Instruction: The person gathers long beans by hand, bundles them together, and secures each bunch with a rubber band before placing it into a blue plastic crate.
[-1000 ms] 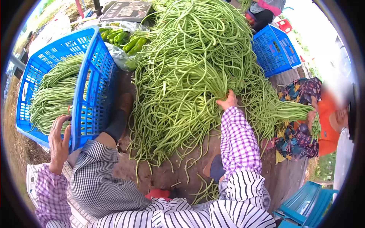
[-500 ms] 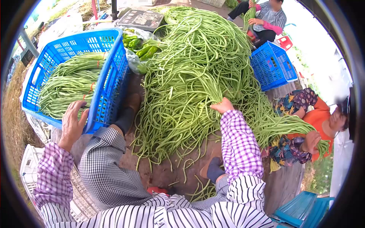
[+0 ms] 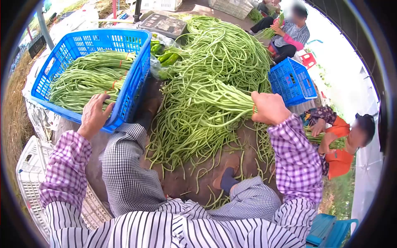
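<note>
My right hand (image 3: 271, 108) is closed around one end of a bundle of green long beans (image 3: 231, 101), with a red band visible beside the fingers. The bundle's other end trails leftward over a large heap of loose long beans (image 3: 231, 45). To the left, my left hand (image 3: 96, 115) rests over the near rim of a blue plastic crate (image 3: 53, 98), thumb and fingers apart. Banded bundles of long beans (image 3: 84, 82) lie inside the crate, close to my left fingertips.
Green peppers (image 3: 168, 59) and a flat scale-like box (image 3: 163, 25) sit beyond the blue crate. A second blue crate (image 3: 291, 80) stands right of the heap. One person (image 3: 337, 140) in orange handles beans at right; another (image 3: 289, 35) sits farther back. A white crate (image 3: 35, 171) is at lower left.
My right hand has lifted the bundle and moved right and toward me, pulling it from the heap. My left hand stays at the crate rim. The person in orange has drawn their beans closer.
</note>
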{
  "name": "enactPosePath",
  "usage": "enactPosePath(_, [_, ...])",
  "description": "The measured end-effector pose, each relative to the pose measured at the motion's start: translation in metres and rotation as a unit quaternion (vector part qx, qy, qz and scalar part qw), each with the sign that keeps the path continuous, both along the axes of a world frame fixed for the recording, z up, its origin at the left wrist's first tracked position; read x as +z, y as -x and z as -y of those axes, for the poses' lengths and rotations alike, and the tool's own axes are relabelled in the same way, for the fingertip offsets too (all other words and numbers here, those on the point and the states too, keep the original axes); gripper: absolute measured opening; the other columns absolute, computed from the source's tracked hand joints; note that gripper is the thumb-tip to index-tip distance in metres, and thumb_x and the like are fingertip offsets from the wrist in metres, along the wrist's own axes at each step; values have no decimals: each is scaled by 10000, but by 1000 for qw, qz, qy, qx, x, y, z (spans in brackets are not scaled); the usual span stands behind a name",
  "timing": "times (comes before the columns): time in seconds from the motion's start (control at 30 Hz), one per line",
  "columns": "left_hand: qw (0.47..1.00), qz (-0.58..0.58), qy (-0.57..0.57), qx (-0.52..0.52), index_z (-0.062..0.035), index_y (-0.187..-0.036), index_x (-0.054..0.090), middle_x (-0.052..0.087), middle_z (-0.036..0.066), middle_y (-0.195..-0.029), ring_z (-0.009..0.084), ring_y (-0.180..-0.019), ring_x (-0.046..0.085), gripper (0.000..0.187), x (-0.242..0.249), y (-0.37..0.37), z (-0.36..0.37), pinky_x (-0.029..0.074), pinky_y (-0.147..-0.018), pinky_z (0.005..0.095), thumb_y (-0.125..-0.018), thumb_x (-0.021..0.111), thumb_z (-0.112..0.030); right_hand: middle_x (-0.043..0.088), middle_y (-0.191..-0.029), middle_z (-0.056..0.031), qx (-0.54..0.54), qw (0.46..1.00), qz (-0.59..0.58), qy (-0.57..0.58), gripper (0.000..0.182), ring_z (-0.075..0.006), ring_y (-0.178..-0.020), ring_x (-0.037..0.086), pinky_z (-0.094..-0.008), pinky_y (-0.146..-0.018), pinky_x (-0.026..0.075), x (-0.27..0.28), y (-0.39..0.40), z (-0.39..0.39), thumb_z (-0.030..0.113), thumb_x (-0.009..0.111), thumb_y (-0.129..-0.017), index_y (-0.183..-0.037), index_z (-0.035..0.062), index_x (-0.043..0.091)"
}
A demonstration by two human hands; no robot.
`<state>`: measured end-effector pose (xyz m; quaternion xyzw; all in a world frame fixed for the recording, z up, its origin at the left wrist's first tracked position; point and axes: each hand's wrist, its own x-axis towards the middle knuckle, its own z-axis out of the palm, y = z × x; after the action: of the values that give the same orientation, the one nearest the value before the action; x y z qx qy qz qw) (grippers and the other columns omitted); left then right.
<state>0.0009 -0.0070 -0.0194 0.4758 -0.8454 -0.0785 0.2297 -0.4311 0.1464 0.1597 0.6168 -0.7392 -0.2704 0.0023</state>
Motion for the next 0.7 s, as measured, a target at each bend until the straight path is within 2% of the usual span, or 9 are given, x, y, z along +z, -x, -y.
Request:
enactPosePath(0.07, [1000,-2,5,-1,-9,-1044,598,609,149,-1031,318,-1002,568,333,-7,-3,3,446,-860,393,-833,629,-265,631,-837,-114,90,992,-63,56,258,-280,-849,622,-414,-755,394,41,-26,-36,110,686,-678,-898,81,554])
enactPosePath(0.17, [1000,10,-16,13,-19,-1036,598,601,135,-1038,305,-1027,554,309,1,-1,3,440,-878,387,-819,637,-236,553,-767,-79,219,954,-122,167,113,-255,-810,570,-403,-808,394,87,-36,-74,28,573,-735,-834,76,545])
enactPosePath(0.27, [1000,24,11,13,-29,-1027,599,591,123,-1063,300,-1051,539,287,2,1,4,441,-886,381,-801,654,-197,533,-781,-74,275,918,-174,227,127,-236,-833,570,-400,-884,397,127,-50,-105,59,575,-727,-853,69,563])
enactPosePath(0.33, [995,10,79,-54,-52,-1019,603,597,107,-1065,304,-1047,545,236,19,16,3,448,-886,374,-793,645,-108,541,-823,-61,306,894,-192,265,187,-220,-896,575,-403,-924,398,140,-56,-118,79,587,-705,-892,80,584])
enactPosePath(0.4, [991,-78,47,-103,-53,-1054,604,618,113,-1069,316,-1017,575,254,62,57,-18,460,-879,374,-813,643,-125,556,-880,-51,329,879,-200,280,251,-214,-969,575,-419,-956,394,146,-62,-127,89,595,-694,-945,95,602])
enactPosePath(0.43, [978,-130,-23,-159,-44,-1093,596,626,109,-1083,276,-1020,591,278,87,81,-34,463,-890,358,-833,639,-132,567,-916,-47,340,875,-202,280,285,-214,-1010,574,-433,-968,389,147,-65,-131,89,597,-694,-978,104,610])
enactPosePath(0.53, [876,-259,-199,-354,-1,-1195,560,607,114,-1179,200,-1122,555,385,145,144,-84,421,-971,352,-890,618,-229,590,-988,-19,389,849,-196,299,324,-188,-1079,575,-440,-984,388,136,-71,-136,109,624,-691,-1013,150,627])
enactPosePath(0.67, [723,-264,-285,-571,36,-1365,378,472,173,-1339,234,-1268,418,813,169,203,-120,298,-1073,376,-782,728,-409,597,-995,11,447,814,-163,334,328,-155,-1072,581,-418,-979,396,118,-70,-133,138,657,-687,-1010,191,634])
enactPosePath(0.7, [689,-266,-329,-589,41,-1391,317,448,189,-1355,253,-1275,412,915,167,211,-127,318,-1066,376,-747,751,-444,597,-994,13,447,812,-155,342,331,-156,-1071,581,-417,-979,396,114,-70,-133,141,659,-684,-1010,194,634])
